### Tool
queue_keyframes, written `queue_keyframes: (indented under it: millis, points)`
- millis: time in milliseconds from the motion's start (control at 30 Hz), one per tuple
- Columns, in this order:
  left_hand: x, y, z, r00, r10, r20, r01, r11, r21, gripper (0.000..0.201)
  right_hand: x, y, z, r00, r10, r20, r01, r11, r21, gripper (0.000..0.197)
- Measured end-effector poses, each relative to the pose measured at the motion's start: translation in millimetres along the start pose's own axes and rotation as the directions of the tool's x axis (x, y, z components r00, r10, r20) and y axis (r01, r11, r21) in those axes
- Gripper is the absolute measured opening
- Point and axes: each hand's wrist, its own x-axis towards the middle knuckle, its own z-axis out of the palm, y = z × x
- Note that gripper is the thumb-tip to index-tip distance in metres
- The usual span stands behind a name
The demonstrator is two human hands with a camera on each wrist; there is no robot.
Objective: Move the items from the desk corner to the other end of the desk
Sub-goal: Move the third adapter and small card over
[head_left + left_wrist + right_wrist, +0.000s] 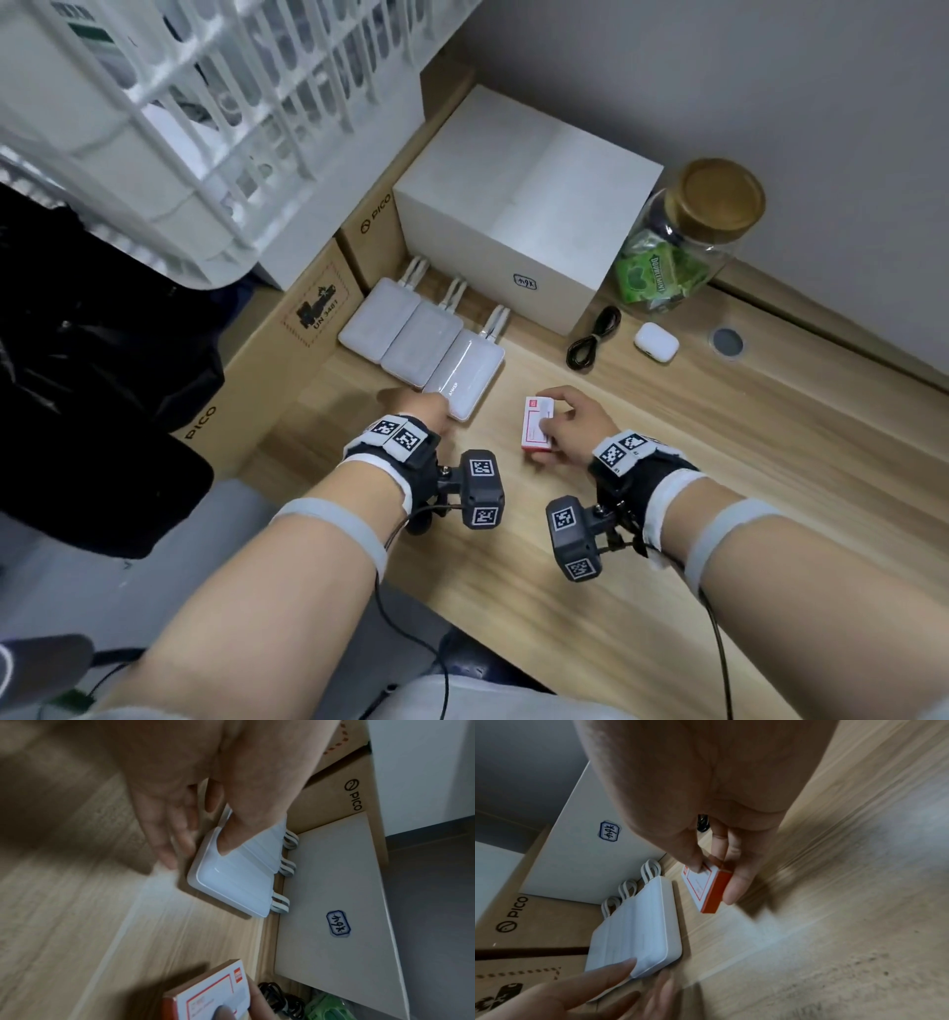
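At the centre of the head view the right hand point(570, 429) pinches a small white-and-red box point(539, 424), thumb on its printed top face and fingers along its orange side; the right wrist view shows the box tipped up on edge over the wooden desk point(667, 514). Just left of it, the left hand point(416, 403) reaches the nearest of three white power banks point(423, 342), which lie side by side in a slanted row, each with a looped white cord at its far end. The thumb lies on top of that nearest bank and the fingers reach down beside its edge, straight and slightly spread (whether they actually clasp it cannot be told through the blur).

Behind the banks, upper centre of the frame, stands a white carton point(518, 210) with a small handwritten label. To its right are a glass jar point(683, 241) with a brown lid holding green packets, a coiled black cable point(593, 336) and a white earbud case point(656, 343). Brown cardboard boxes point(287, 329) marked PICO sit at the left.
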Motion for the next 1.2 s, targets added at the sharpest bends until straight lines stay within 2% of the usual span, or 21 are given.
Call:
queue_keyframes:
  millis: [67, 100, 167, 267, 333, 400, 500, 567, 733, 900, 1000, 1033, 1100, 1133, 1200]
  points:
    - [-25, 2, 0, 0.984, -0.088, 0.156, 0.1, 0.992, -0.074, 0.02, 5, -2, 3, 1.0, -0.004, 0.019, 0.005, 0.999, -0.05, 0.034]
    - [-29, 2, 0, 0.971, -0.131, 0.2, 0.159, 0.978, -0.132, 0.018, 7, -3, 4, 1.0, -0.007, 0.026, 0.009, 0.997, -0.079, 0.032]
    - [-37, 5, 0, 0.956, -0.139, 0.258, 0.206, 0.946, -0.251, 0.022, 11, -3, 5, 0.999, -0.02, 0.031, 0.023, 0.993, -0.115, 0.03]
    - [-27, 4, 6, 0.989, 0.002, 0.148, 0.044, 0.952, -0.304, 0.05, 18, -2, 2, 0.999, -0.029, 0.012, 0.03, 0.993, -0.117, 0.028]
    - [-22, 0, 9, 0.992, 0.006, 0.125, 0.036, 0.942, -0.333, 0.054, 23, -2, 0, 0.999, -0.034, -0.02, 0.032, 0.995, -0.097, 0.027]
    - [-27, 1, 7, 0.99, 0.001, 0.139, 0.046, 0.941, -0.335, 0.049, 29, -5, -1, 0.997, -0.04, -0.063, 0.035, 0.996, -0.088, 0.027]
    - [-30, 2, 1, 0.978, 0.009, 0.208, 0.05, 0.96, -0.275, 0.014, 41, -12, 0, 0.993, -0.06, -0.099, 0.053, 0.996, -0.067, 0.03]
    - [-27, 3, -2, 0.977, -0.036, 0.211, 0.096, 0.956, -0.277, 0.006, 48, -18, 3, 0.992, -0.074, -0.098, 0.068, 0.996, -0.058, 0.032]
    - [-24, 4, -5, 0.982, -0.027, 0.187, 0.08, 0.956, -0.281, 0.027, 65, -29, 10, 0.98, -0.162, -0.117, 0.147, 0.981, -0.123, 0.035]
    - [-22, -1, -8, 0.979, 0.003, 0.206, 0.061, 0.951, -0.304, 0.026, 67, -29, 7, 0.986, -0.143, -0.088, 0.124, 0.974, -0.187, 0.049]
    - [-24, -3, -8, 0.979, 0.022, 0.202, 0.043, 0.949, -0.313, 0.023, 68, -18, 10, 0.962, -0.269, -0.046, 0.24, 0.915, -0.325, 0.065]
    - [-23, -4, -7, 0.978, 0.024, 0.205, 0.042, 0.95, -0.311, 0.023, 66, -15, 12, 0.951, -0.31, 0.007, 0.286, 0.869, -0.403, 0.065]
    - [-25, -6, -8, 0.973, 0.024, 0.231, 0.046, 0.954, -0.295, 0.025, 61, -13, 15, 0.943, -0.326, 0.071, 0.314, 0.794, -0.52, 0.049]
    - [-27, -7, -9, 0.971, 0.02, 0.239, 0.052, 0.956, -0.289, 0.026, 59, -12, 17, 0.946, -0.322, 0.05, 0.296, 0.787, -0.541, 0.041]
    - [-28, -11, -11, 0.967, 0.023, 0.255, 0.052, 0.957, -0.284, 0.026, 59, -9, 20, 0.954, -0.301, -0.011, 0.246, 0.801, -0.547, 0.038]
